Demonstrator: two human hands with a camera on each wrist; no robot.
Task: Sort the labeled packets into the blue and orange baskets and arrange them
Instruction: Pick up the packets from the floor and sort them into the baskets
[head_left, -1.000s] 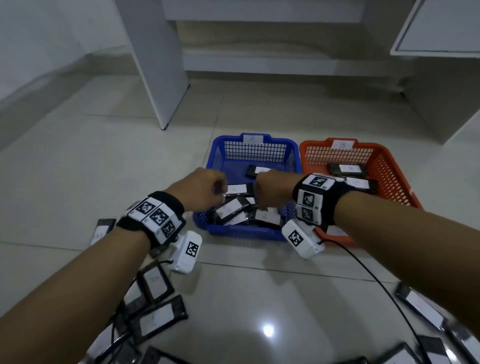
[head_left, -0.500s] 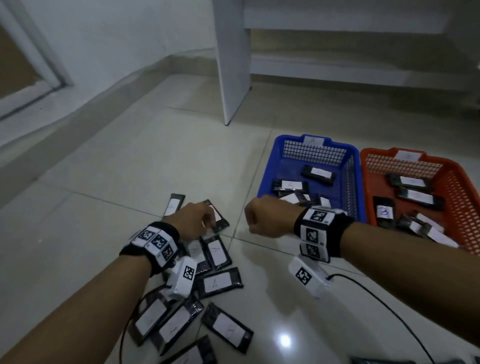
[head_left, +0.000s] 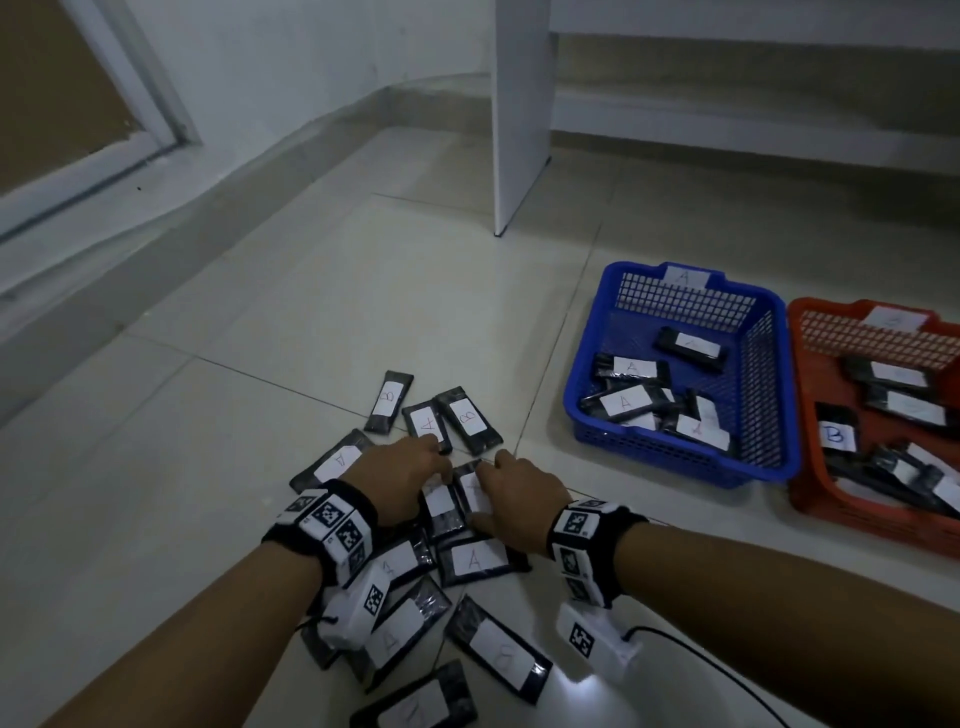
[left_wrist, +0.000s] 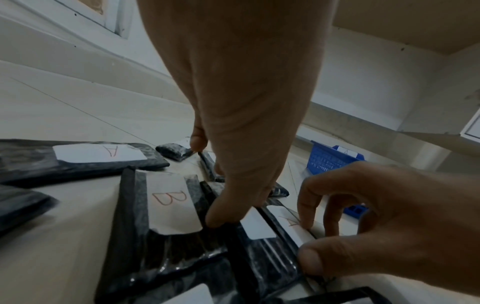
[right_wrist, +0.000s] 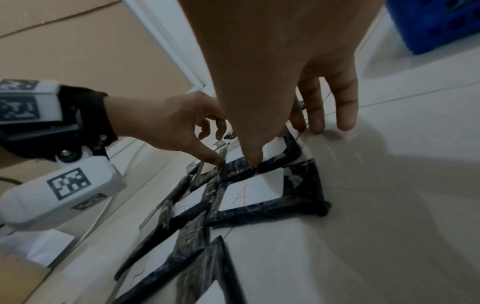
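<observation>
Head view: two hands work in the lower middle of the frame over a loose pile of flat black plastic-wrapped packets with white paper labels (head_left: 470, 561), scattered on the pale tiled floor (head_left: 218, 415). About fourteen packets show on the floor; some lie partly under the arms. Legible labels read A or B in red. The left hand (head_left: 400, 475) reaches down with its fingers curled onto a packet in the middle of the pile. The right hand (head_left: 519, 499) sits just beside it, fingers bent onto the neighbouring packet marked A (head_left: 474, 488). At the right of the frame stand two baskets, touching side by side. The blue plastic mesh basket (head_left: 675, 452), tagged A on its far rim, holds about six packets, those readable marked A. The orange plastic mesh basket (head_left: 878, 525), cut by the right edge, holds at least six; one reads B.

Left wrist view: the left hand (left_wrist: 241, 102) fills the upper centre, its thumb and a finger pinching the top edge of a packet whose label letter is hidden (left_wrist: 257, 226). To the left lies a packet marked B (left_wrist: 168, 207), and further left one marked A (left_wrist: 101, 153). The right hand (left_wrist: 389, 216) enters from the lower right, thumb and fingertips pinching the A packet.

Right wrist view: the right hand (right_wrist: 280, 72) comes down from the top, thumb and index closing on the packet's edge, the other fingers spread towards the floor. The left hand (right_wrist: 176, 123) pinches beside it. Below them another A packet (right_wrist: 259, 195) lies flat.
</observation>
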